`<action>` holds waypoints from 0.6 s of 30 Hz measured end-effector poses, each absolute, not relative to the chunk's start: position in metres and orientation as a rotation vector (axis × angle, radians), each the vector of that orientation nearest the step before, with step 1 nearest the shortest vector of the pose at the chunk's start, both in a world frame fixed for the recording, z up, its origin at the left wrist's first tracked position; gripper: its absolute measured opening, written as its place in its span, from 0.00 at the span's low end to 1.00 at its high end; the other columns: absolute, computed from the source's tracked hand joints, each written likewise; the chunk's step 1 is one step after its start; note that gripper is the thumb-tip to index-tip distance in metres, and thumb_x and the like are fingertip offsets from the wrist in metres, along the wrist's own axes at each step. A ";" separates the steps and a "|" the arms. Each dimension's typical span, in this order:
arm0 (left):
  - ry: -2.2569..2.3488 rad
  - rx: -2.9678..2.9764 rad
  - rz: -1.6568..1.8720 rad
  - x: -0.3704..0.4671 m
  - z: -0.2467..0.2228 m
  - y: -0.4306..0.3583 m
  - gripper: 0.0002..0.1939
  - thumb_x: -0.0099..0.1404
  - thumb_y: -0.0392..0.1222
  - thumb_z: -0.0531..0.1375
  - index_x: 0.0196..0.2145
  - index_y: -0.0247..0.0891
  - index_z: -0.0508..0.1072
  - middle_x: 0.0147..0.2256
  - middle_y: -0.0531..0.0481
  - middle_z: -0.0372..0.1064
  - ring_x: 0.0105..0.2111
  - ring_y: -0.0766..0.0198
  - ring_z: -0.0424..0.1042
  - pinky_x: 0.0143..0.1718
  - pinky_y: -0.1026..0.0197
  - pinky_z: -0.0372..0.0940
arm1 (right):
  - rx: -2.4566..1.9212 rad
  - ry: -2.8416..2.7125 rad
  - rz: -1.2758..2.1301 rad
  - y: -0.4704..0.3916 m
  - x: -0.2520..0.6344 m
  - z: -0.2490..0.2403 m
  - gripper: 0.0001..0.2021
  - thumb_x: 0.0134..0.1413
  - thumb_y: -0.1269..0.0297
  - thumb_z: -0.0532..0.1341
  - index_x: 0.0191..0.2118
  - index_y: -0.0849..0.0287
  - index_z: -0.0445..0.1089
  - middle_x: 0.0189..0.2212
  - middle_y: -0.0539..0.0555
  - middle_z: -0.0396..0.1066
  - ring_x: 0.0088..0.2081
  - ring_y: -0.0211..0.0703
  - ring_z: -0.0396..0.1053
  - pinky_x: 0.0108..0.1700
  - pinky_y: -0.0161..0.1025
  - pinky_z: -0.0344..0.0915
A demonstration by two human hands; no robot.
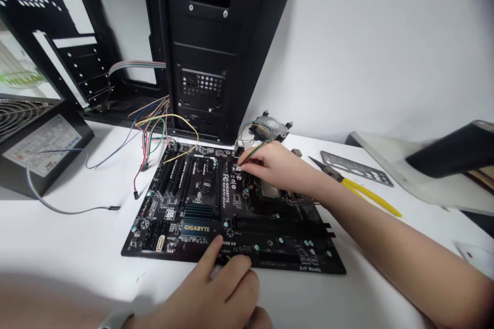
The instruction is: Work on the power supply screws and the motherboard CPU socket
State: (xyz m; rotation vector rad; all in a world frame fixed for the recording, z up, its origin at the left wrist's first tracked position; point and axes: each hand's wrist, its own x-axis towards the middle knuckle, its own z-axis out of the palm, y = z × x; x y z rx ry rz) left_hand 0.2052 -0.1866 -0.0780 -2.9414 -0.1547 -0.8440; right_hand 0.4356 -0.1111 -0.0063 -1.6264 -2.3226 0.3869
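Note:
A black Gigabyte motherboard lies flat on the white table. My left hand is at its near edge, one finger stretched onto the board and the others curled around that edge. Over the far part of the board, my right hand pinches the small plug of a thin multicoloured fan cable. The plug is mostly hidden by the fingertips, beside a header on the board. That cable leads back to a black CPU fan behind the hand. Under the right wrist, the processor socket is partly covered.
An open black PC case stands behind the board, with loose coloured wires hanging from it. The power supply is at the left. Yellow-handled pliers, a metal I/O shield and a monitor stand are at the right.

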 end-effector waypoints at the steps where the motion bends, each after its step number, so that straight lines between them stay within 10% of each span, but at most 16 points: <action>1: -0.154 -2.936 -0.850 0.205 -0.078 -0.187 0.06 0.68 0.33 0.55 0.32 0.41 0.65 0.33 0.54 0.72 0.36 0.61 0.67 0.50 0.52 0.68 | -1.624 -2.324 0.386 -0.111 0.436 -0.006 0.08 0.58 0.75 0.60 0.36 0.60 0.78 0.37 0.52 0.78 0.38 0.42 0.75 0.43 0.37 0.67; 18: -0.176 -2.889 -0.923 0.210 -0.086 -0.189 0.08 0.68 0.35 0.56 0.30 0.41 0.63 0.31 0.55 0.70 0.36 0.61 0.66 0.49 0.53 0.67 | -1.197 -1.371 1.418 -0.113 0.448 0.016 0.07 0.37 0.65 0.59 0.27 0.57 0.59 0.16 0.44 0.55 0.16 0.34 0.55 0.20 0.34 0.56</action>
